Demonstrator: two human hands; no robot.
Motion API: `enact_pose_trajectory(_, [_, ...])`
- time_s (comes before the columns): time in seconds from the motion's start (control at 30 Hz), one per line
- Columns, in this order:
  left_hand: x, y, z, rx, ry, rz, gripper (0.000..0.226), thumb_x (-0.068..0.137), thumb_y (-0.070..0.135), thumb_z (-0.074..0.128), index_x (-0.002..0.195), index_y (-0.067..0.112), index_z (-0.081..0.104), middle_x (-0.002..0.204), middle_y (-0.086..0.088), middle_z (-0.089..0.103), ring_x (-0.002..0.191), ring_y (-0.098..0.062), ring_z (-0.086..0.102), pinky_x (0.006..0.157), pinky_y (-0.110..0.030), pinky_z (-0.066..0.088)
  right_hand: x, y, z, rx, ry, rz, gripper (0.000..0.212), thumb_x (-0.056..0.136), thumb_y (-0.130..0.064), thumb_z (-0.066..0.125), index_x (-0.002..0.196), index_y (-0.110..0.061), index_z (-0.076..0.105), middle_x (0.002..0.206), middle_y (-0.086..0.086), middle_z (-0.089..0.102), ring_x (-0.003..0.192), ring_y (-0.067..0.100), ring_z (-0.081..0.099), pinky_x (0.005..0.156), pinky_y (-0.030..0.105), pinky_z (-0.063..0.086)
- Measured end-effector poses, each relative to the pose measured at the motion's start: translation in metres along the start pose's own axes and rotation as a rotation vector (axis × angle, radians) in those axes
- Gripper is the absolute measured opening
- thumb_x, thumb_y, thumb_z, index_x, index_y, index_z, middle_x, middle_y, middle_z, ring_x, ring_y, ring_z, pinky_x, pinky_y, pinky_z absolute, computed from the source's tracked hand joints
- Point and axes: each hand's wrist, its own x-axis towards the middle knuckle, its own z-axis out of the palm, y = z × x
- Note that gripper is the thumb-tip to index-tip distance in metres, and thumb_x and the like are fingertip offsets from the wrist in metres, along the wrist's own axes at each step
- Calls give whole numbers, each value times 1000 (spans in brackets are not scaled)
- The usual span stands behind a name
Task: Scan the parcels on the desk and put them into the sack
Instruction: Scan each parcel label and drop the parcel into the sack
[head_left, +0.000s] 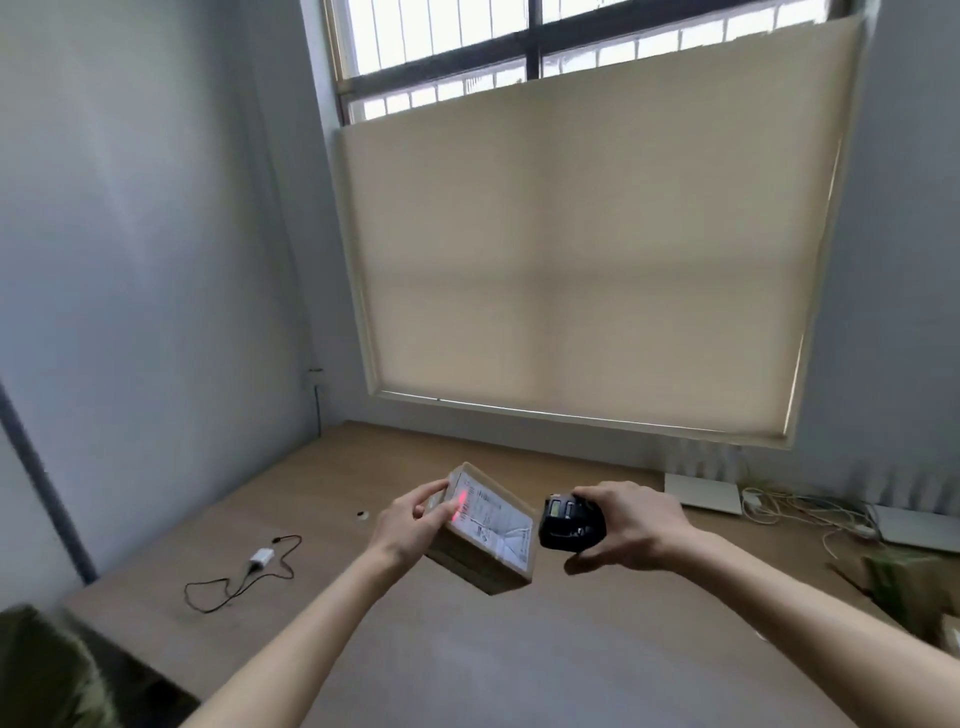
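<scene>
My left hand (413, 525) grips a small brown cardboard parcel (485, 551) by its left end and holds it tilted above the wooden desk (467, 649). The parcel's white label faces up, and a red light spot falls on the label's left part. My right hand (631, 525) grips a black handheld scanner (569, 522), which points left at the parcel from close by. A dark green sack (36, 670) shows blurred at the bottom left corner, beside the desk.
A white charger with a black cable (249, 569) lies on the desk's left part. White flat devices (704, 493) and tangled white cables (800, 512) sit along the back right. A blurred greenish-brown object (904, 587) lies at the right edge. A blind-covered window is behind the desk.
</scene>
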Motion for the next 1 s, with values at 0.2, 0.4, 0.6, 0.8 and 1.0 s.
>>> enact_pose_trajectory(0.2, [-11,-11,-35,12,105,-50,67,63,72,57,126,50,63,105,-1,73,101,-16,68,97,-39,53,19,-37,-2,-69,4,-84,71,58,-78,79,111,-35,61,105,-11,67,99,16,62,63,29,37])
enact_pose_trajectory(0.4, [-20,-21,-51,12,133,-80,59,70,64,59,128,49,61,104,0,73,101,-16,68,97,-40,53,29,-57,-2,-87,51,-139,75,54,-83,78,108,-34,60,101,-11,66,95,17,62,63,29,39])
enact_pose_trajectory(0.6, [-23,-29,-55,20,159,-87,61,67,67,58,126,51,62,103,1,75,100,-16,69,97,-39,53,29,-65,-2,-113,66,-159,75,55,-83,78,107,-33,59,100,-10,65,95,18,62,62,29,36])
enact_pose_trajectory(0.8, [-24,-33,-55,24,171,-96,59,69,67,56,126,53,61,102,4,75,100,-14,68,97,-39,52,29,-70,-2,-113,75,-178,74,58,-80,79,112,-34,60,104,-10,66,96,18,62,63,28,35])
enact_pose_trajectory(1.0, [-30,-32,-53,1,185,-95,54,74,63,59,127,51,61,103,5,73,102,-13,67,97,-36,52,29,-75,-4,-117,51,-187,63,58,-76,81,98,-37,52,95,-12,60,85,17,51,56,28,26])
